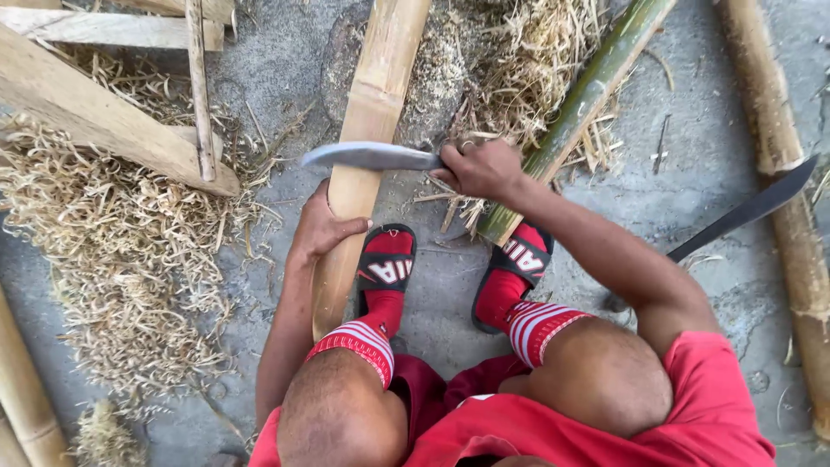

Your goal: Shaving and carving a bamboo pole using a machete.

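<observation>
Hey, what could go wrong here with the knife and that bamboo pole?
The left hand holds the bamboo pole just below where the curved knife in the right hand crosses it; a slip might cut the fingers. The feet in open red sandals sit close beneath. A second blade lies beside the right arm.

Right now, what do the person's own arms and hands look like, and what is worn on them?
Both arms are bare from shoulder to wrist: no gloves, no watch, no bands. The left hand and right hand are uncovered. A short red sleeve ends at the right upper arm; a sliver of the same red shirt shows by the left arm. Whether there is a ring on the fingers cannot be told.
</observation>
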